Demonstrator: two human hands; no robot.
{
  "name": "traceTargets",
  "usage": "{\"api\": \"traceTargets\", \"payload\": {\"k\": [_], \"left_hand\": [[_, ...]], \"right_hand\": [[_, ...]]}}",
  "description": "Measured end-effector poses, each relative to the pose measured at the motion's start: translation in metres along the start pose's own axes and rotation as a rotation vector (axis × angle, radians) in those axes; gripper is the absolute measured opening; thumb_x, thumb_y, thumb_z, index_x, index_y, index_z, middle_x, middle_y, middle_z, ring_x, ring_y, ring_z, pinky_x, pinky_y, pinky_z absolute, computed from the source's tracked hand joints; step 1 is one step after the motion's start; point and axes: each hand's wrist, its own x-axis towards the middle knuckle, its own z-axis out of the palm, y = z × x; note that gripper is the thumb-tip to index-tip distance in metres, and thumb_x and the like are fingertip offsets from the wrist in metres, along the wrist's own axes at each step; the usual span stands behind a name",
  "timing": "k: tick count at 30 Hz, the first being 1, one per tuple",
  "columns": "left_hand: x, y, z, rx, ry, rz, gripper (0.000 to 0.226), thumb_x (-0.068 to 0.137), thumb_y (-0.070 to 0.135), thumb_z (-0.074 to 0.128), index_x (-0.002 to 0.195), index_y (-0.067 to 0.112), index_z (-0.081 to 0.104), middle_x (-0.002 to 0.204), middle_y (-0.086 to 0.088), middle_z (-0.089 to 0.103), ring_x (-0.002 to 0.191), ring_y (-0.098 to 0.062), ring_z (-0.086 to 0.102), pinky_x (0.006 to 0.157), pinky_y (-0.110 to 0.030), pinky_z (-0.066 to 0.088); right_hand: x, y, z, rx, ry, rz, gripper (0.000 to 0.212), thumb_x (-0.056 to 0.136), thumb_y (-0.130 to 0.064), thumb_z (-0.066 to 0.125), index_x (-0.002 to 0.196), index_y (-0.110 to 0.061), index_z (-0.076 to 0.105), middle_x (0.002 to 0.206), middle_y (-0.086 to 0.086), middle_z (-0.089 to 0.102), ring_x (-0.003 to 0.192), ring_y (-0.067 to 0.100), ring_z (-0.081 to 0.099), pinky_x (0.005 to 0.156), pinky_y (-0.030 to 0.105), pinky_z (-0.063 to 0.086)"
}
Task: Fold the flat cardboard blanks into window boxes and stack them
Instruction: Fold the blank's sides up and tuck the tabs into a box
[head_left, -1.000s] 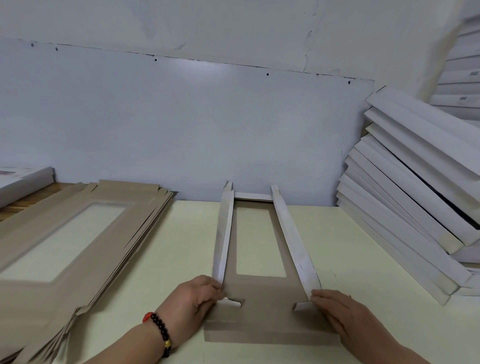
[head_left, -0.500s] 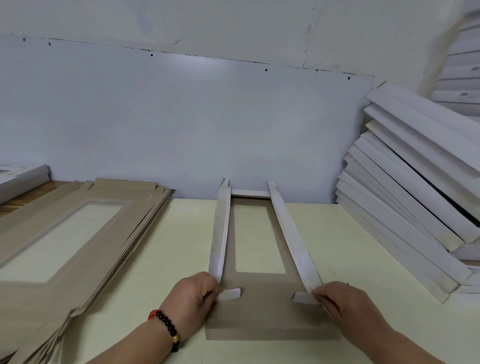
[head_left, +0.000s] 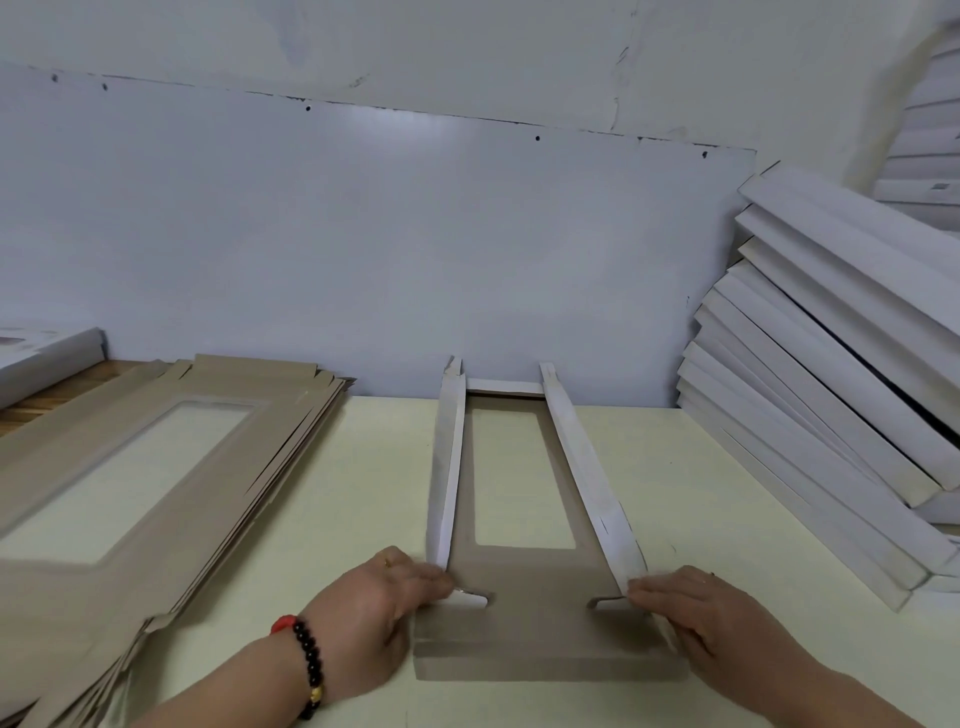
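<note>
Hands at the near end of the blank (head_left: 524, 631): your left hand (head_left: 371, 618) pinches its left tab. Your right hand (head_left: 711, 618) pinches the right tab.

One partly folded blank (head_left: 524, 613) is being shown centre, one pile of flat blanks (head_left: 130, 483) left, one leaning stack of finished boxes (head_left: 831, 395) right, two hands near.

Blank pile (head_left: 156, 467) left, leaning boxes (head_left: 831, 415) right; table (head_left: 363, 493) between seemingly passable.
</note>
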Motion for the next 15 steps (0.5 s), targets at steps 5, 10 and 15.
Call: {"api": "traceTargets", "payload": {"k": [5,10,15], "left_hand": [[-0.008,-0.005,-0.005,0.04,-0.162,0.017,0.074,0.064,0.026,0.052,0.137,0.016,0.053,0.142,0.013,0.046,0.112,-0.015,0.053,0.098,-0.019,0.043],[-0.005,0.001,0.007,-0.021,0.0,-0.025,0.043,0.077,0.021,0.069,0.12,0.018,0.067,0.125,0.01,0.063,0.099,-0.008,0.061,0.087,-0.019,0.05],[0.012,0.007,0.007,-0.131,0.066,-0.259,0.017,0.091,0.019,0.054,0.091,0.024,0.071,0.083,0.023,0.061,0.085,0.009,0.048,0.075,-0.02,0.043]], "right_hand": [[-0.002,-0.005,-0.021,-0.04,-0.215,-0.033,0.08,0.04,-0.036,0.081,0.118,-0.035,0.068,0.128,-0.027,0.056,0.103,-0.007,0.059,0.076,0.008,0.049],[0.004,-0.005,-0.015,-0.085,-0.113,-0.061,0.065,0.048,-0.029,0.095,0.109,-0.028,0.074,0.117,-0.021,0.066,0.09,-0.002,0.065,0.072,0.007,0.046],[0.011,-0.006,-0.006,0.041,0.046,0.055,0.03,0.066,-0.012,0.081,0.093,-0.025,0.078,0.093,-0.019,0.072,0.078,0.001,0.064,0.066,0.017,0.051]]}}
